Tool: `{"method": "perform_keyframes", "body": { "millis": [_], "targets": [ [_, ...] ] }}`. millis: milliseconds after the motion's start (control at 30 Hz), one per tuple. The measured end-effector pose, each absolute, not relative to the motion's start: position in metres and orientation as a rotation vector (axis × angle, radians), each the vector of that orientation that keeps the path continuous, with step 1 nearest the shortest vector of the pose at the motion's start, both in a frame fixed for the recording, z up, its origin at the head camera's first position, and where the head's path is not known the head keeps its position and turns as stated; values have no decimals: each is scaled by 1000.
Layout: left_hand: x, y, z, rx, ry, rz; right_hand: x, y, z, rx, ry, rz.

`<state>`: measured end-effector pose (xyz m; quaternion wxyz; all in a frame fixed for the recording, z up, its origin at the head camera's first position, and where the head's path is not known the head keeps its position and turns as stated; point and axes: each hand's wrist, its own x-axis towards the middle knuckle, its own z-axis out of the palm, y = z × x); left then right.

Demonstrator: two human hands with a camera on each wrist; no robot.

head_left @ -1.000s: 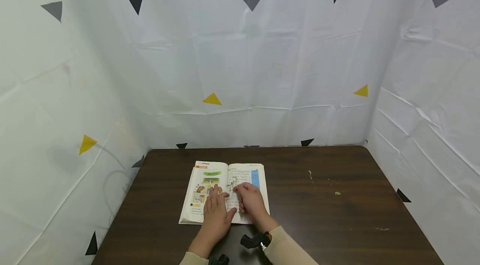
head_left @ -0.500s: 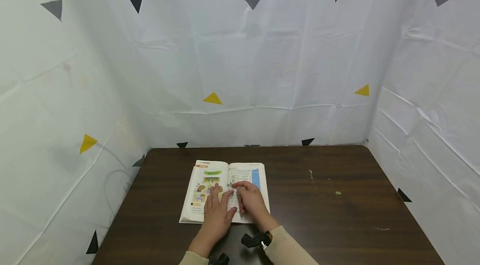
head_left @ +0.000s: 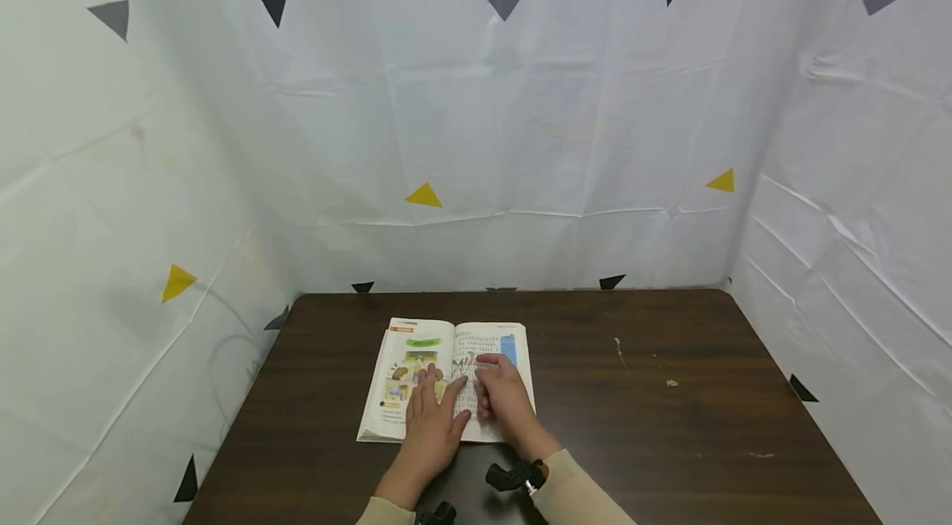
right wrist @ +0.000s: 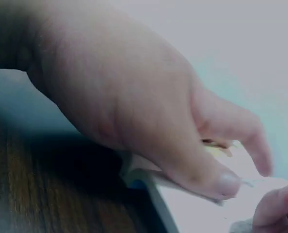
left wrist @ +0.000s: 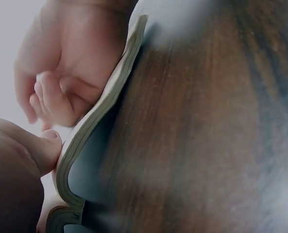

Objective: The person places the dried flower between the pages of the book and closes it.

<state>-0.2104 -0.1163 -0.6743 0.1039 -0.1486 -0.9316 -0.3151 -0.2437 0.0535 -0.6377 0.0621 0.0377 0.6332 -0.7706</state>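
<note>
An open book (head_left: 372, 426) lies on the table, a picture page on its left and a printed text page on its right. My left hand (head_left: 430, 426) rests on the left page near the fold, fingers spread and thumb out toward the right page. Over the right page is my right hand (head_left: 506, 401), its index finger reaching toward the fold and its outer fingers curled in. In the right wrist view, a gap separates the right thumb (right wrist: 226, 184) from the index finger, with nothing visible between them. Whether the index fingertip touches the paper cannot be told.
A dark wooden table (head_left: 632, 442) stands under the book, with small light scraps (head_left: 672, 383) to the right. White sheeting (head_left: 565, 136) with coloured triangles encloses the back and both sides. Black bands (head_left: 516, 475) sit on both wrists.
My right hand has shifted slightly right and toward the back over the text page, its index finger moving away from the left hand. The left hand and the book stay nearly in place.
</note>
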Motion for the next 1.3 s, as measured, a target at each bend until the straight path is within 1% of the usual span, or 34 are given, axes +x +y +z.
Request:
{"method": "perform_keyframes", "body": {
  "millis": [67, 133, 233, 300, 367, 500, 600, 767, 967, 1100, 1200, 1300],
  "targets": [
    [-208, -116, -673, -440, -2752, -948, -240, 64, -636, 91, 2015, -2316],
    [-206, -116, -670, -440, -2771, -963, -236, 77, -631, 39, 2266, -2143],
    [-204, -116, -663, -441, -2796, -951, -227, 102, -623, -64, 2698, -1569],
    [-203, -116, -658, -437, -2808, -943, -222, 119, -617, -164, 2814, -1233],
    [-203, -116, -655, -435, -2809, -935, -216, 134, -615, -238, 2813, -1063],
    [-203, -118, -656, -439, -2809, -959, -206, 156, -622, -259, 2710, -1156],
    [-203, -120, -660, -453, -2786, -960, -202, 161, -633, -252, 2704, -1252],
    [-206, -122, -664, -438, -2783, -942, -198, 154, -643, -208, 2850, -1195],
    [-208, -121, -669, -442, -2777, -939, -192, 140, -652, -65, 3109, -1074],
    [-210, -119, -672, -447, -2765, -928, -188, 134, -655, -7, 3211, -1130],
    [-211, -118, -674, -430, -2780, -903, -185, 131, -652, -87, 3260, -1238],
    [-212, -116, -675, -430, -2763, -908, -182, 128, -649, -246, 3303, -1330]
  ]
}}
